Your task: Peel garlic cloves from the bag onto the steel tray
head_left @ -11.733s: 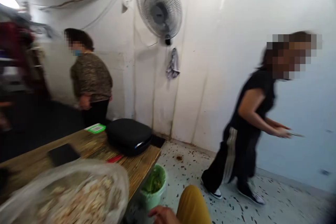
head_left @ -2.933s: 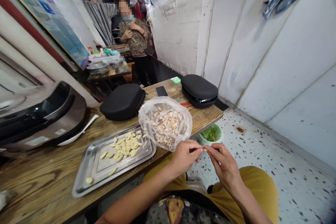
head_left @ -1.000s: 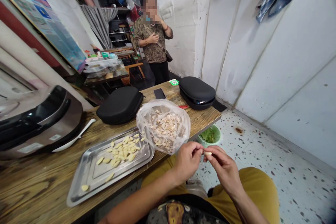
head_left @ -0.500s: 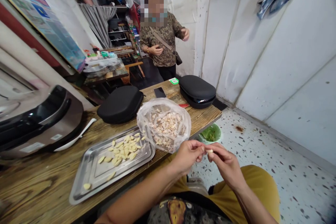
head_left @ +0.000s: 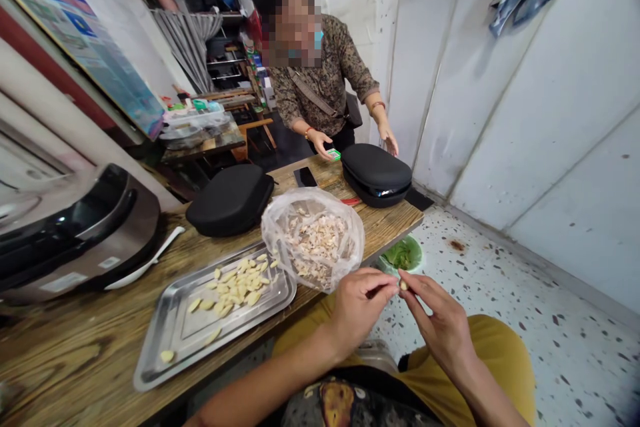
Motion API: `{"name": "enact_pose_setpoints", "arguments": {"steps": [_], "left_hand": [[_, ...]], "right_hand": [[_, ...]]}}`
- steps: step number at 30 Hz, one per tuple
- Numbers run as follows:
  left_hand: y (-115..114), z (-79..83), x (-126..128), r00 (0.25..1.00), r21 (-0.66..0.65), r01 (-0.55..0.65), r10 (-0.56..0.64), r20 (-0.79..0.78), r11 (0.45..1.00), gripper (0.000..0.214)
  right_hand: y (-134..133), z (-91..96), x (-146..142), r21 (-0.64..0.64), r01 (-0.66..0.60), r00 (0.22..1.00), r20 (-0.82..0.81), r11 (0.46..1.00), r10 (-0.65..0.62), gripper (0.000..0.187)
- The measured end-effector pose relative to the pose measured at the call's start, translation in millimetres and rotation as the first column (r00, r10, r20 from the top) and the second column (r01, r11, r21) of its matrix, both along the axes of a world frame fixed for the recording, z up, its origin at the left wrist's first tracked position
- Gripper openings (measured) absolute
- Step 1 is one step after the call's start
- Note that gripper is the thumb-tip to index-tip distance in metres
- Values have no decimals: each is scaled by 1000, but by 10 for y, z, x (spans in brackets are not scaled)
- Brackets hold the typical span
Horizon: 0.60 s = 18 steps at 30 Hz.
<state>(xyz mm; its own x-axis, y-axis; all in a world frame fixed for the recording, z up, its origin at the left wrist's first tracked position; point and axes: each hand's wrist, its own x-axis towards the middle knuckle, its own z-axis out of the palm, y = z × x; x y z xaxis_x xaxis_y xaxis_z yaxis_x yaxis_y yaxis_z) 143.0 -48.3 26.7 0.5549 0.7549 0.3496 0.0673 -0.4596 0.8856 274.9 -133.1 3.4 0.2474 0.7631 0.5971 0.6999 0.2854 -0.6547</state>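
- Head view, looking down: the left hand (head_left: 357, 310) and the right hand (head_left: 440, 323) meet fingertip to fingertip above the lap.
- A small pale garlic clove (head_left: 403, 285) sits right where they meet. The right hand pinches it between thumb and forefinger, and the left hand's fingertips are closed against its other side.
- Just beyond the left hand, a clear plastic bag (head_left: 313, 237) of papery skins stands on the edge of the wooden table (head_left: 75, 347).
- Out to the left of that hand lies a metal tray (head_left: 175, 340), touching the bag. Its peeled cloves (head_left: 235, 283) are heaped at the end nearest the bag.
- Near the joined fingertips and just beyond them, a green bin (head_left: 401, 255) stands on the floor.
- Well beyond both hands, another person leans over the table's far end. One hand (head_left: 320, 143) is at a green card (head_left: 334, 154), and the other hand (head_left: 389, 140) is above a black case (head_left: 376, 172).
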Motion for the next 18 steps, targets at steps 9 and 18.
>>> {"name": "enact_pose_setpoints", "arguments": {"steps": [9, 18], "left_hand": [[-32, -23, -24, 997, 271, 43, -25, -69, 962, 18], [-76, -50, 27, 999, 471, -12, 33, -37, 882, 20]], "right_hand": [[-13, -44, -11, 17, 10, 1000, 22, 1000, -10, 41], [17, -109, -43, 39, 46, 999, -6, 998, -45, 34]]}}
